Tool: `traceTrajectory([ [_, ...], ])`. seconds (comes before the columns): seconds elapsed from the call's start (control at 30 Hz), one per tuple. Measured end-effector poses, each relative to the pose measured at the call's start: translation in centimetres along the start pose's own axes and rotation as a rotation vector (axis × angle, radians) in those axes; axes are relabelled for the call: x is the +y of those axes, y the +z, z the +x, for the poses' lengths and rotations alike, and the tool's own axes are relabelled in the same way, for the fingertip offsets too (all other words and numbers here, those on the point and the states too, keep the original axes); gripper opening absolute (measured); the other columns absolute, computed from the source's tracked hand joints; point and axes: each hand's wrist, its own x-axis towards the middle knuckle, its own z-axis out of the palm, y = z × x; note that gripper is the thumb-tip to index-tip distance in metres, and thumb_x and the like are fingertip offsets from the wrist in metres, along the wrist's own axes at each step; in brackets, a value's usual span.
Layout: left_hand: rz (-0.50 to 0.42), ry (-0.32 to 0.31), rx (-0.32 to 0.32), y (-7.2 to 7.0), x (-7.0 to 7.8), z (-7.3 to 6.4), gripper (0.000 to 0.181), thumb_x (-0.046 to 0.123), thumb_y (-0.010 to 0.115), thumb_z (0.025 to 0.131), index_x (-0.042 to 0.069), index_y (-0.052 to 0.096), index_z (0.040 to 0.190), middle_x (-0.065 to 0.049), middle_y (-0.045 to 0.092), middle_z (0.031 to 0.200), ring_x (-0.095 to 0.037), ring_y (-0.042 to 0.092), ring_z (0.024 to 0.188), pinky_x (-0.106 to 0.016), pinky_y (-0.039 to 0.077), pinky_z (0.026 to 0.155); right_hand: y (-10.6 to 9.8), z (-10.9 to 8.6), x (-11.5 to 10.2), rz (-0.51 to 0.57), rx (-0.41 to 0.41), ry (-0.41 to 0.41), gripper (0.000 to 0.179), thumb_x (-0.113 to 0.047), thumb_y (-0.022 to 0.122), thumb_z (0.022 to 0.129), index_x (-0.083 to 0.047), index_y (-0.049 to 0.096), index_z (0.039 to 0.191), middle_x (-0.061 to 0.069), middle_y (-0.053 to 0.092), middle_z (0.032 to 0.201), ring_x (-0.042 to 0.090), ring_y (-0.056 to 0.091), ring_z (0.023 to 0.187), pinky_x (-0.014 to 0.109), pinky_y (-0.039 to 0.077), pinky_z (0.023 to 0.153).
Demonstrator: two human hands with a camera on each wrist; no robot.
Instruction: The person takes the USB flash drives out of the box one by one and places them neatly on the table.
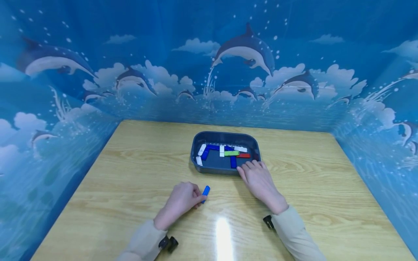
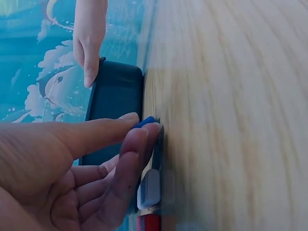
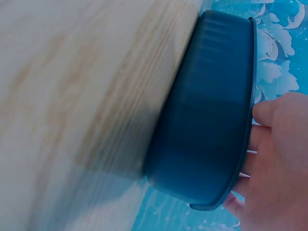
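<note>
My left hand (image 1: 184,197) pinches a small blue stick (image 1: 206,194), possibly a USB flash drive, between thumb and fingertips just above the table. In the left wrist view, a pale stick (image 2: 150,189) and a red stick (image 2: 149,222) lie beyond its fingers. My right hand (image 1: 259,180) is at the front right corner of a dark bin (image 1: 212,170). Its thumb and fingers (image 3: 262,137) reach the rim, with gaps between the fingers. The bin wall hides the fingertips, and no stick shows between them.
Inside the bin lie several blue and white sticks, a green stick (image 1: 231,153) and a red one (image 1: 243,155). The bin stands toward the far side of a wooden table (image 1: 140,163). A dolphin-printed curtain (image 1: 163,98) surrounds the table's back and sides.
</note>
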Motion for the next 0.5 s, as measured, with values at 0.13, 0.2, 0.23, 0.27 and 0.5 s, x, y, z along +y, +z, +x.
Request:
traceTrajectory([
  [0.13,0.051,-0.017,-0.018,0.05,0.23,-0.2,0.027,0.03,0.078,0.089,0.018,0.067,0.068,0.01,0.058,0.052,-0.006,0.052,0.045,-0.023,0.04,0.055,0.05,0.02,0.0,0.003,0.0,0.003,0.038,-0.032,0.046,0.109,-0.006,0.073,0.1,0.007,0.07,0.099,0.027,0.058,0.093,0.052,0.044,0.098],
  [0.2,0.07,-0.023,-0.019,0.05,0.39,-0.27,0.031,0.032,0.078,0.089,0.019,0.065,0.064,0.011,0.056,0.05,-0.007,0.05,0.045,-0.023,0.04,0.055,0.06,0.04,0.01,0.003,-0.001,0.004,0.038,-0.032,0.046,0.109,-0.006,0.073,0.099,0.007,0.07,0.098,0.027,0.057,0.093,0.052,0.044,0.098],
  [0.23,0.083,-0.022,-0.017,0.06,0.44,-0.3,0.034,0.032,0.078,0.089,0.02,0.064,0.061,0.011,0.054,0.048,-0.007,0.049,0.044,-0.024,0.039,0.056,0.06,0.05,0.01,0.002,-0.002,0.004,0.038,-0.032,0.046,0.109,-0.006,0.073,0.099,0.007,0.07,0.098,0.027,0.057,0.093,0.052,0.044,0.098],
  [0.27,0.101,-0.015,-0.012,0.04,0.5,-0.33,0.036,0.034,0.078,0.089,0.02,0.063,0.059,0.012,0.053,0.046,-0.007,0.048,0.043,-0.024,0.039,0.056,0.07,0.06,0.02,0.002,-0.002,0.003,0.038,-0.032,0.046,0.109,-0.007,0.073,0.099,0.007,0.07,0.098,0.027,0.057,0.092,0.051,0.044,0.097],
  [0.5,0.185,0.053,0.079,-0.15,0.5,-0.13,0.031,0.033,0.08,0.087,0.019,0.065,0.064,0.014,0.049,0.049,-0.004,0.044,0.046,-0.02,0.036,0.051,0.02,0.1,0.04,0.0,-0.003,-0.002,0.038,-0.032,0.046,0.109,-0.007,0.072,0.098,0.007,0.07,0.097,0.027,0.057,0.092,0.051,0.044,0.096],
])
